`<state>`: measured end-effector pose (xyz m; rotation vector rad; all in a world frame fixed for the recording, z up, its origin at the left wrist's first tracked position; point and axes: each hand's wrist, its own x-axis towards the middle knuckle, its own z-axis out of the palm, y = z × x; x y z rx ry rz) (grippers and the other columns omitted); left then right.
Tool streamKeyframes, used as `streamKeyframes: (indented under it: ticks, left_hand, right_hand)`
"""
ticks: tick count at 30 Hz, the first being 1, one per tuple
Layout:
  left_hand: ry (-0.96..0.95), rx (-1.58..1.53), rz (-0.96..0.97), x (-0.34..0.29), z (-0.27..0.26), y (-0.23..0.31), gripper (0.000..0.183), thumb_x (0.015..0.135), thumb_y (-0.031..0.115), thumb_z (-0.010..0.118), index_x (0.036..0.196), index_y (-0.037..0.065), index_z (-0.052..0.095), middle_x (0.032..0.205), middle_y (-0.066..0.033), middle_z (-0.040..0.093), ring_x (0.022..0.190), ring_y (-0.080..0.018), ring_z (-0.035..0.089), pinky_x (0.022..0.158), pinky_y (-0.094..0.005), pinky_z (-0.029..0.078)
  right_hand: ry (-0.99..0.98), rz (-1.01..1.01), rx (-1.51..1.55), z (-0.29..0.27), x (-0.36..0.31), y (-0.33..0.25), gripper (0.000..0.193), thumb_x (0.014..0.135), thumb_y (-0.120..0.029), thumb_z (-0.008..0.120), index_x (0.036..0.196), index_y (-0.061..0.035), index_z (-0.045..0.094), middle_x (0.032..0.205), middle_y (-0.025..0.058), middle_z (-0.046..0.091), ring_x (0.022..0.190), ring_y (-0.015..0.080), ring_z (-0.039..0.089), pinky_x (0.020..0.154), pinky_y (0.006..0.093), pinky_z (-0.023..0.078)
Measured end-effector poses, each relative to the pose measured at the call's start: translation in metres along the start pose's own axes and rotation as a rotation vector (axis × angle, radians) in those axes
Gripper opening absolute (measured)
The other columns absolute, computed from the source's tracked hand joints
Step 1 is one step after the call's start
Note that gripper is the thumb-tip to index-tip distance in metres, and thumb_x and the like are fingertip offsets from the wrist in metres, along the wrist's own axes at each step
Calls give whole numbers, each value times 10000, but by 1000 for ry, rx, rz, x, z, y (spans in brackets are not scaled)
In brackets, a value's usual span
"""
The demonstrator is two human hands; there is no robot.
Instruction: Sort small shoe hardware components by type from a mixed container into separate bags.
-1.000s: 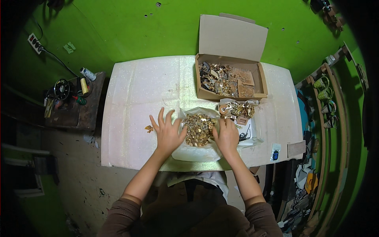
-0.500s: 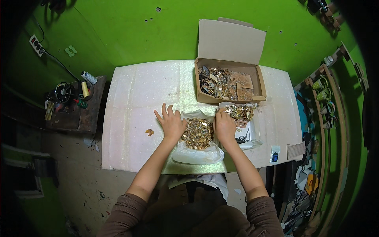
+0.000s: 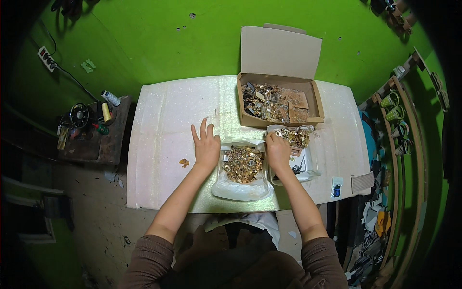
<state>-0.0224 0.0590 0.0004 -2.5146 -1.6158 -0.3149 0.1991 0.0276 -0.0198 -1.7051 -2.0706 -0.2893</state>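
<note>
A container lined with white plastic (image 3: 243, 191) stands near the front of the table, heaped with small gold and silver metal fittings (image 3: 243, 164). My left hand (image 3: 207, 150) is at its left rim with fingers stretched out and apart. On the other side, my right hand (image 3: 279, 153) is closed between this container and a second white tray (image 3: 308, 168). Whatever its fingertips pinch is hidden, though they lie close to the plastic lining. That second tray has gold-coloured pieces (image 3: 299, 137), a copper-coloured frame and a dark chain (image 3: 299, 168) in it.
Behind the trays stands an open cardboard box (image 3: 281, 123) of mixed metal pieces. A brown scrap (image 3: 184, 163) lies on the table's left part; a small blue item in a bag (image 3: 337, 188) and a grey card (image 3: 362, 182) lie right. A side table (image 3: 94, 149) holds thread spools.
My left hand has shifted slightly up and away from the lined container's rim. My right hand has moved a little right, still closed. The containers look almost unmoved.
</note>
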Motion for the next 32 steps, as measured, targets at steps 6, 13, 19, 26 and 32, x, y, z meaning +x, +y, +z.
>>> streamKeyframes:
  ticks: [6,13,19,26,32]
  left_hand:
    - [161,-18,199,-11,13,1,62,678,96,528,734,97,557,1170,-120,398,1217,-304,226,982,-572,66]
    - [57,-148,276,-15,17,-11,66,696,165,523,718,130,575,1216,-77,392,1222,-275,227,1007,-528,56]
    - [24,-103,281,-4,16,-9,91,678,162,525,647,94,576,1192,-81,419,1205,-277,269,1008,-521,72]
    - [40,-79,247,-7,22,-12,59,658,166,551,656,108,561,1183,-66,422,1196,-285,272,994,-540,85]
    - [74,-101,254,-9,20,-14,87,679,154,525,632,99,572,1173,-71,433,1212,-261,255,1013,-503,76]
  right_hand:
    - [97,-15,20,-5,2,-23,115,652,-76,523,759,-35,510,769,99,502,711,247,508,618,347,413]
    - [-214,-392,353,20,-6,-57,96,684,-87,490,758,-49,539,801,76,514,799,225,508,670,327,422]
    - [-331,-497,237,58,4,-69,118,718,-133,480,762,-72,570,816,29,538,862,182,504,736,304,419]
    - [-369,-599,132,53,13,-65,123,728,-144,481,757,-93,589,822,11,552,878,164,498,728,303,409]
    - [-511,-562,149,26,16,-50,127,698,-139,509,783,-92,591,854,32,547,891,169,493,759,315,398]
